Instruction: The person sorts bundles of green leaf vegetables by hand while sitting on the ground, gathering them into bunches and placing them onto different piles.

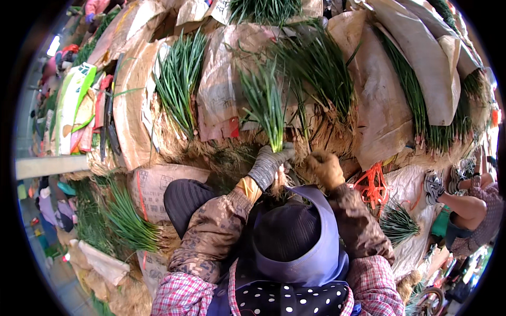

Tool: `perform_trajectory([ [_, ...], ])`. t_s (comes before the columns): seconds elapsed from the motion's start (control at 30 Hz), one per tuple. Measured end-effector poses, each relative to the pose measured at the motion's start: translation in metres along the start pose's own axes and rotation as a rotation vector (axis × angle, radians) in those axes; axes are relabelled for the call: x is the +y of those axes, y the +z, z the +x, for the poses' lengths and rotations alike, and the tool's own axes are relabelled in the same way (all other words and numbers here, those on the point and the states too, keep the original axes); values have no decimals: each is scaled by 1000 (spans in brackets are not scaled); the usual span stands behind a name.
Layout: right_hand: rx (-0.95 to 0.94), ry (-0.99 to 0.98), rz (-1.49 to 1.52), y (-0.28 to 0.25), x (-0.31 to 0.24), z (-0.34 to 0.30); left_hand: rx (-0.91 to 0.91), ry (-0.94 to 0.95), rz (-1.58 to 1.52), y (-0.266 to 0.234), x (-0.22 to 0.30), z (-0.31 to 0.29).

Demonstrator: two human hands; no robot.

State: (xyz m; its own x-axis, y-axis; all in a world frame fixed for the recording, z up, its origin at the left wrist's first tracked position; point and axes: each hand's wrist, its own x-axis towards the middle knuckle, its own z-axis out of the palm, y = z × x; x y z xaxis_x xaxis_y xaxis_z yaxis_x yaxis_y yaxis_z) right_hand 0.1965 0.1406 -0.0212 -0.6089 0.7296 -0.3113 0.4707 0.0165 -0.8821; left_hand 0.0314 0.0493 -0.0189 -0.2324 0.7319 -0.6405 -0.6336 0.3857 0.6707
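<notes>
My left hand [268, 166], in a grey knit glove, is closed around a bunch of green onions [266, 108]. Their leaves fan upward and away from me, and the pale root ends hang below the fist. Just to the right, my right hand [324, 167] wears a tan glove with its fingers curled. Whether anything is pinched in it does not show. Right beyond it lies a loose pile of green onions [321, 68], roots toward me. Another pile of green onions [182, 84] rests farther left on the sacking.
Woven sacks [385, 100] cover parts of the long heap of onions. Orange-red twine [373, 187] lies in a tangle right of my right hand. A small bundle [399, 225] sits nearer me, with a seated person [469, 210] at the right. More onions [132, 218] lie left.
</notes>
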Motion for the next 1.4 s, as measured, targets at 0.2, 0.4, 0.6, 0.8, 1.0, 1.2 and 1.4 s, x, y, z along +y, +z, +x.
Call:
perform_trajectory([
  [0.2, -323, 114, 170, 12, -30, -18, 187, -209, 329, 16, 6, 1],
  [0.4, -80, 107, 252, 21, -42, 27, 260, -13, 502, 18, 3, 1],
  [0.6, -303, 298, -804, 31, 1, 26, 243, 172, 246, 10, 6, -3],
  [0.8, -70, 121, -829, 2, -12, 38, 30, 542, -222, 7, 49, -30],
  [1.0, 268, -19, -1122, -48, -11, 121, 31, 193, -265, 4, 25, -3],
  [1.2, 162, -297, -408, 8, -2, 38, 79, 52, -144, 0, -8, 0],
  [1.4, -548, 135, 25, 19, -46, -19, 244, -10, -246, 10, -5, 4],
])
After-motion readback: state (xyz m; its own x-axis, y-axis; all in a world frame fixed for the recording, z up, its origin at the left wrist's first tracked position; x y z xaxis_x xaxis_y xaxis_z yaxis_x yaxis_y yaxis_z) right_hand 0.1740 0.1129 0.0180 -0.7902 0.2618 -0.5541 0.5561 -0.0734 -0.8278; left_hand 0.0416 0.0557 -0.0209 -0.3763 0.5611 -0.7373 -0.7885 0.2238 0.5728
